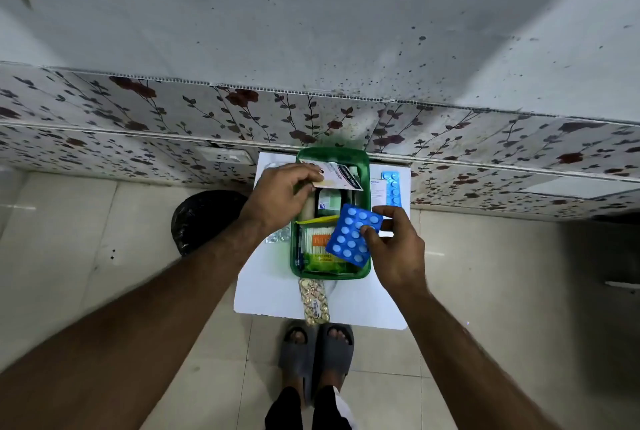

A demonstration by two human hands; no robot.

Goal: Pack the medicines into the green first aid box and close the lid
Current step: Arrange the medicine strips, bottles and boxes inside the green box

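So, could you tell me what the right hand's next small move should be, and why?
Probably lower the blue blister pack into the green box and let go. The right hand holds it tilted just over the box's near right corner, while the left hand holds a card at the far end.

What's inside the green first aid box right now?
The green first aid box holds an orange-labelled packet, a yellow strip and a pale carton. The blue blister pack and both hands cover the rest.
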